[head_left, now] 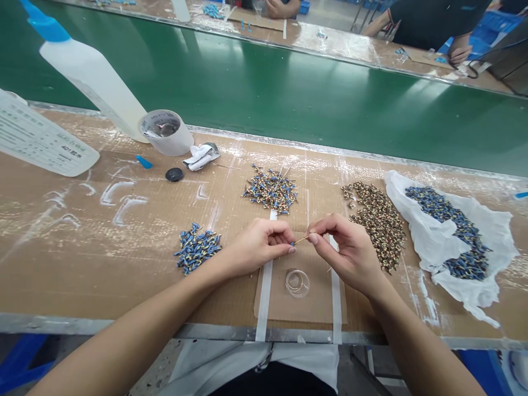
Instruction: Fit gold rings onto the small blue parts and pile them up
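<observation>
Over the taped cardboard, my left hand (270, 242) pinches a tiny blue piece (292, 243) between thumb and forefinger. A thin yellowish stick (301, 240), like a toothpick, spans the gap to my right hand (344, 245), whose fingertips are closed on it. Its tip reaches the blue piece; whether they touch is too small to tell. Below the hands stands a small clear cup (297, 283). A pile of blue-and-gold pieces (198, 248) lies left of my left forearm. Beyond the hands sits a mixed pile (270, 190) with thin sticks on top.
Brown-gold small parts (377, 223) lie at right, beside blue-and-gold parts (454, 231) on white paper (429, 234). At left stand two white bottles (97, 77), a tape roll (167, 133), a black cap (174, 174) and crumpled wrapping (202, 156). Co-workers sit across the green belt (247, 82).
</observation>
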`<state>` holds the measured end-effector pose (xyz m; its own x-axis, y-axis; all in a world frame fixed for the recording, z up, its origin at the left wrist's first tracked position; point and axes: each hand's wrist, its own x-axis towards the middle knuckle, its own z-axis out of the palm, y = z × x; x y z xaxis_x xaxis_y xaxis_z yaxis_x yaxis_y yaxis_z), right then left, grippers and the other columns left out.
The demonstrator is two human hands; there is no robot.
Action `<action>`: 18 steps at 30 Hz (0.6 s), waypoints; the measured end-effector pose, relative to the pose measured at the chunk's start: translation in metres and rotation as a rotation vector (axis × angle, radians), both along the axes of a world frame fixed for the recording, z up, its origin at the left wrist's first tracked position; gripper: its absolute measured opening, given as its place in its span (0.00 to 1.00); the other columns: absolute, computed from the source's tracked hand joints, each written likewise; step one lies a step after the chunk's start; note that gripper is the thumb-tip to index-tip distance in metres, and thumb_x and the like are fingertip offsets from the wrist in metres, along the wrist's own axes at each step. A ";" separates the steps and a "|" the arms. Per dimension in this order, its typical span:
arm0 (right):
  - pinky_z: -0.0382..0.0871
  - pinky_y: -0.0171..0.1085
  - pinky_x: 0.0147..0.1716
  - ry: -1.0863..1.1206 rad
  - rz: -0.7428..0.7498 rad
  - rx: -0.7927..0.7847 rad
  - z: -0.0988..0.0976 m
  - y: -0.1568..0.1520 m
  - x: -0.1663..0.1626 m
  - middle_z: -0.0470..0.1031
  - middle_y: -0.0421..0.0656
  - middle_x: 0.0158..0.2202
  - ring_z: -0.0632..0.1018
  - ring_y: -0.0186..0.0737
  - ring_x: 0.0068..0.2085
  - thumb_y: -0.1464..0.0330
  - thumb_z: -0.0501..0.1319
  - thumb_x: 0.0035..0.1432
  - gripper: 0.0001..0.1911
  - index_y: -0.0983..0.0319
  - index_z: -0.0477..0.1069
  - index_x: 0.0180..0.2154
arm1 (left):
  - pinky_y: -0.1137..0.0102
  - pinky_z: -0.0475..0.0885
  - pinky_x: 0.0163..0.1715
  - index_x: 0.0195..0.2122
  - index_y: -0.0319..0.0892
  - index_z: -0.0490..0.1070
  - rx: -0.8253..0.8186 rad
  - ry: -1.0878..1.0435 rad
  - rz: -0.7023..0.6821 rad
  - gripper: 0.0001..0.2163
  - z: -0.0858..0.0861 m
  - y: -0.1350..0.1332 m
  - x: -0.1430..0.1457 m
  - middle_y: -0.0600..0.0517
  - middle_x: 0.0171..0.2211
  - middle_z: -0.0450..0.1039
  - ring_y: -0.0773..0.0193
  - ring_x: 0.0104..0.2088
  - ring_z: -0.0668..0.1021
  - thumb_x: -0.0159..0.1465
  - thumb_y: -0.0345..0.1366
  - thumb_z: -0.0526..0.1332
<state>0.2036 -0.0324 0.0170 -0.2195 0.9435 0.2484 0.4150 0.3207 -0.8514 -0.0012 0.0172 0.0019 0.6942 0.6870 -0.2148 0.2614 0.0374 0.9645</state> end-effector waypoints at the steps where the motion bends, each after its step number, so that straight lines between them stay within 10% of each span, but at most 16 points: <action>1: 0.68 0.39 0.35 -0.003 0.002 0.009 0.000 0.000 0.000 0.74 0.42 0.33 0.75 0.38 0.35 0.72 0.60 0.61 0.02 0.59 0.68 0.35 | 0.74 0.64 0.28 0.32 0.37 0.72 0.004 0.002 -0.002 0.06 0.000 0.000 0.000 0.55 0.24 0.68 0.69 0.27 0.70 0.60 0.36 0.64; 18: 0.67 0.38 0.35 -0.066 0.073 0.039 0.006 0.000 -0.001 0.73 0.41 0.32 0.74 0.38 0.34 0.73 0.58 0.61 0.04 0.59 0.65 0.34 | 0.75 0.63 0.26 0.30 0.37 0.73 0.101 0.047 -0.022 0.04 0.003 0.001 0.000 0.56 0.23 0.68 0.71 0.24 0.68 0.61 0.33 0.63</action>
<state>0.2023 -0.0322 0.0232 -0.3046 0.9144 0.2668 0.4445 0.3841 -0.8092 -0.0011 0.0183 0.0045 0.7002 0.6914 -0.1780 0.3064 -0.0659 0.9496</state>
